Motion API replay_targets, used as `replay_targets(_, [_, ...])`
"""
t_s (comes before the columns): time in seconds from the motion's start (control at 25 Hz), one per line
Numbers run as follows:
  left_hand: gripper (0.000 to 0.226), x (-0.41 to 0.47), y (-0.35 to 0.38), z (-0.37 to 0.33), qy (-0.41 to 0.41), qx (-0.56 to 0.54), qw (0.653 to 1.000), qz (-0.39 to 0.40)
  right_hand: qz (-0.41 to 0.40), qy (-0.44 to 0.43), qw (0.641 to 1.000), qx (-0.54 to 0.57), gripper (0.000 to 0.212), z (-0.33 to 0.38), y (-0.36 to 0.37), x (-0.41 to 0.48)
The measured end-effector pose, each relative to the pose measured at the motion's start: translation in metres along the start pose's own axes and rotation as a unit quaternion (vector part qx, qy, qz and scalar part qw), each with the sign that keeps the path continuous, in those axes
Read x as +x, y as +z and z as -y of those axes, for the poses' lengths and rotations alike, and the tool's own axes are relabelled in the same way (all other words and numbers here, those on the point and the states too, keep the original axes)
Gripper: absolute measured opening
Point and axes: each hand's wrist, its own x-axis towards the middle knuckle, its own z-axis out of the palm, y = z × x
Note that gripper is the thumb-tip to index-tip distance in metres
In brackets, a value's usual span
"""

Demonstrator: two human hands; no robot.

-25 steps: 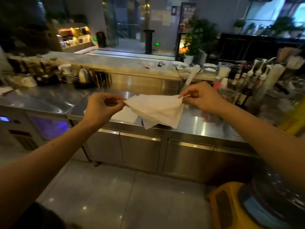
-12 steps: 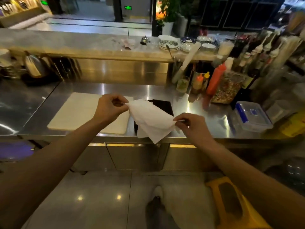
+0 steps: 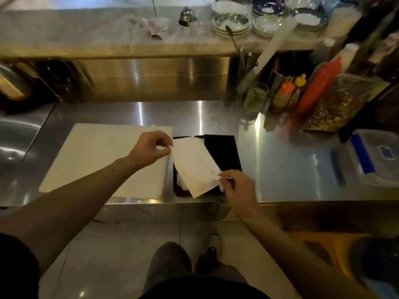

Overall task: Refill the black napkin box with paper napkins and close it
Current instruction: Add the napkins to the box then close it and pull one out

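A white paper napkin point(image 3: 195, 167) is stretched between both hands just above the black napkin box point(image 3: 224, 152), which lies open on the steel counter near its front edge. My left hand point(image 3: 151, 149) pinches the napkin's upper left corner. My right hand point(image 3: 237, 186) pinches its lower right corner. The napkin hides most of the box's left half; more white paper shows inside the box under it. I cannot tell where the box's lid is.
A white cutting board point(image 3: 103, 158) lies just left of the box. Sauce bottles point(image 3: 317, 87), a glass point(image 3: 255, 96) and jars crowd the back right. A lidded plastic container point(image 3: 375, 156) sits at the right. Plates point(image 3: 232, 22) stand on the raised shelf. A yellow stool point(image 3: 319, 253) stands at my lower right.
The view has tilted down onto the counter. Both hands have lowered the napkin from chest height to just over the open black box, the right hand dropping toward the front edge.
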Motion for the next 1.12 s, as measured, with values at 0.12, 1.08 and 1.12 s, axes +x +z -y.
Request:
replay_targets(0.12, [0.015, 0.032, 0.003, 0.028, 0.032, 0.016, 0.998, 0.058, 0.003, 0.023, 1.0, 0.0, 0.015, -0.007, 0.02, 0.017])
replay_targets(1.08, [0.04, 0.041, 0.049, 0.102, -0.043, -0.098, 0.994, 0.021, 0.058, -0.05, 0.966, -0.247, 0.049, 0.03, 0.11, 0.105])
replay_targets(1.12, [0.039, 0.029, 0.056, 0.098, -0.104, -0.127, 0.986, -0.004, 0.08, -0.05, 0.962, -0.256, 0.051, 0.03, 0.121, 0.117])
